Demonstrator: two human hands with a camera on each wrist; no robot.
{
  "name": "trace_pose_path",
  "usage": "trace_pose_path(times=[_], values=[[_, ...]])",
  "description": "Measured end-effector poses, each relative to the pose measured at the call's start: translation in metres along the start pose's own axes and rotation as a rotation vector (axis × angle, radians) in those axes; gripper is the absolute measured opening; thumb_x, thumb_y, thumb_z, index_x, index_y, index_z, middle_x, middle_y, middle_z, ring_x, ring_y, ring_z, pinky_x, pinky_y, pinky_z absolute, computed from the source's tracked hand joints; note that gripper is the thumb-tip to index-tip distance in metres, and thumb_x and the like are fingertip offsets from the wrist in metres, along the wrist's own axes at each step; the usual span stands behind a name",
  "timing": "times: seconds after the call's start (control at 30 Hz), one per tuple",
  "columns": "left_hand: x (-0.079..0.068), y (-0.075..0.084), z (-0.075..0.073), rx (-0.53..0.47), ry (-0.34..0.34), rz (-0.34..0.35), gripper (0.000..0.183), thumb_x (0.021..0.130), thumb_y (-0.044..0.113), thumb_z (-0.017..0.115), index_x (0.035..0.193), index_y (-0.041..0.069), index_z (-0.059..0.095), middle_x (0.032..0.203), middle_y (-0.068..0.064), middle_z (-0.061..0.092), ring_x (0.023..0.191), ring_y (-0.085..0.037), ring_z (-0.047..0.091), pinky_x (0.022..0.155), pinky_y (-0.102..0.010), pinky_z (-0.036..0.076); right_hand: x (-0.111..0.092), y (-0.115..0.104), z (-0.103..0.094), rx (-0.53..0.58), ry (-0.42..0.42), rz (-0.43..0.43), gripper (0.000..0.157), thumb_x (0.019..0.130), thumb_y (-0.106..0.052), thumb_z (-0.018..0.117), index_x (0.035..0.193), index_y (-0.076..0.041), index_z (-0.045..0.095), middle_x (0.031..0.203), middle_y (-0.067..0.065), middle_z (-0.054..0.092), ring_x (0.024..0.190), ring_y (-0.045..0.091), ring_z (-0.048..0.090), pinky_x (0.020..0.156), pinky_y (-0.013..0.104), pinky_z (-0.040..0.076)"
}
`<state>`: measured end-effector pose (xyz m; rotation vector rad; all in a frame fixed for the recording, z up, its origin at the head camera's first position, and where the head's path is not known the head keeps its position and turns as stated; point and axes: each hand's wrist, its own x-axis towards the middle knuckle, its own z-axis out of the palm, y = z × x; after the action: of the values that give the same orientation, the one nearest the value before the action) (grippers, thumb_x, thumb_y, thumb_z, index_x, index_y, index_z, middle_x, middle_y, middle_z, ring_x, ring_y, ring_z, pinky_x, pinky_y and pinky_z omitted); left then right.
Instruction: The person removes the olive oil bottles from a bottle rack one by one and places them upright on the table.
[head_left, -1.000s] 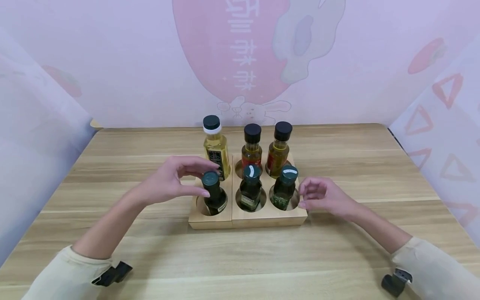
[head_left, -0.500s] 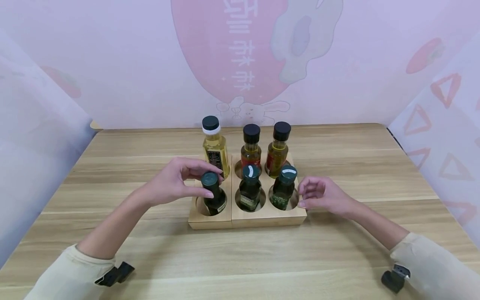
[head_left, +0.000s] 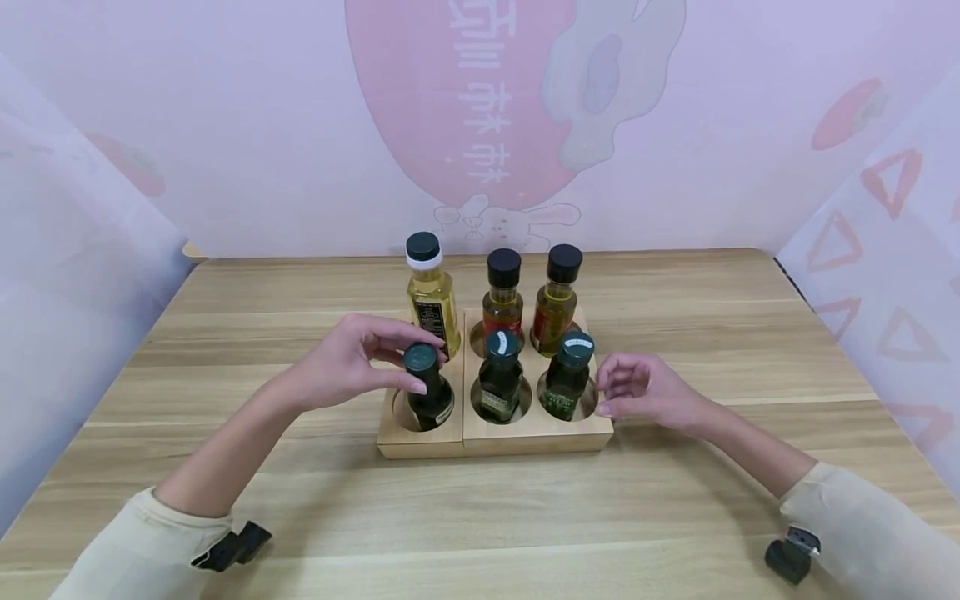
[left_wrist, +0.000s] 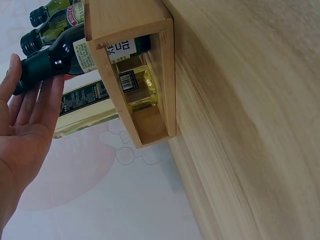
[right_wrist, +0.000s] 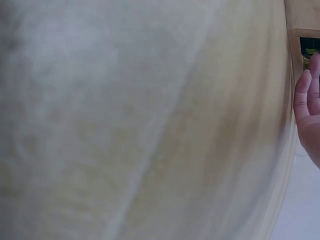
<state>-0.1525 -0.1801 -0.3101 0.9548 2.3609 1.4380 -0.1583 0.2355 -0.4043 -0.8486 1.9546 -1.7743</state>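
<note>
Near the frame's middle, the left hand (head_left: pixel 351 362) pinched a dark green glass bottle (head_left: pixel 433 403) with thumb and fingers. The bottle stood in the lower left hole of a light brown wooden box (head_left: pixel 536 443). The right hand (head_left: pixel 654 392), fingers loosely bent, was by the box's right end; I couldn't tell if they touched.

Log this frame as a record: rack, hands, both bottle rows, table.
rack: wooden, six bottles, two rows of three
left hand: grips front-left bottle by the neck
right hand: at the rack's right end; contact unclear
front row: three dark green-capped bottles
back row: pale yellow bottle at left, two black-capped bottles
table: wood-grain top
</note>
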Motion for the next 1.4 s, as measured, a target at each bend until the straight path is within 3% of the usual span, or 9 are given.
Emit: trace_pose_path(times=[0.47, 1.23, 1.4], values=[[-0.0003, 0.0047, 0.0007, 0.047, 0.018, -0.024, 0.042, 0.086, -0.003, 0.081, 0.126, -0.005, 0.071, 0.122, -0.019, 0.073, 0.098, -0.017, 0.076, 0.085, -0.027, 0.062, 0.0017, -0.0022, -0.0022, -0.037, -0.012, 0.019, 0.023, 0.086, 0.009, 0.073, 0.099, 0.014, 0.055, 0.089, -0.003, 0.070, 0.083, 0.009, 0.067, 0.081, 0.025, 0.060], [0.0023, 0.0050, 0.0000, -0.008, 0.039, -0.027, 0.045, 0.086, -0.008, 0.078, 0.129, -0.010, 0.066, 0.120, -0.027, 0.071, 0.093, -0.016, 0.076, 0.082, -0.027, 0.063, 0.0055, 0.0001, -0.0060, -0.043, -0.037, 0.006, 0.024, 0.088, 0.005, 0.076, 0.099, 0.012, 0.056, 0.090, 0.003, 0.071, 0.083, 0.010, 0.068, 0.082, 0.027, 0.061], [0.0028, 0.0060, 0.0000, -0.012, 0.066, 0.009, 0.046, 0.085, -0.011, 0.078, 0.129, -0.012, 0.065, 0.120, -0.027, 0.071, 0.091, -0.015, 0.076, 0.080, -0.029, 0.063, 0.0063, 0.0014, -0.0062, -0.050, -0.037, 0.007, 0.022, 0.086, 0.008, 0.074, 0.099, 0.013, 0.056, 0.089, -0.001, 0.071, 0.083, 0.010, 0.068, 0.082, 0.027, 0.061]])
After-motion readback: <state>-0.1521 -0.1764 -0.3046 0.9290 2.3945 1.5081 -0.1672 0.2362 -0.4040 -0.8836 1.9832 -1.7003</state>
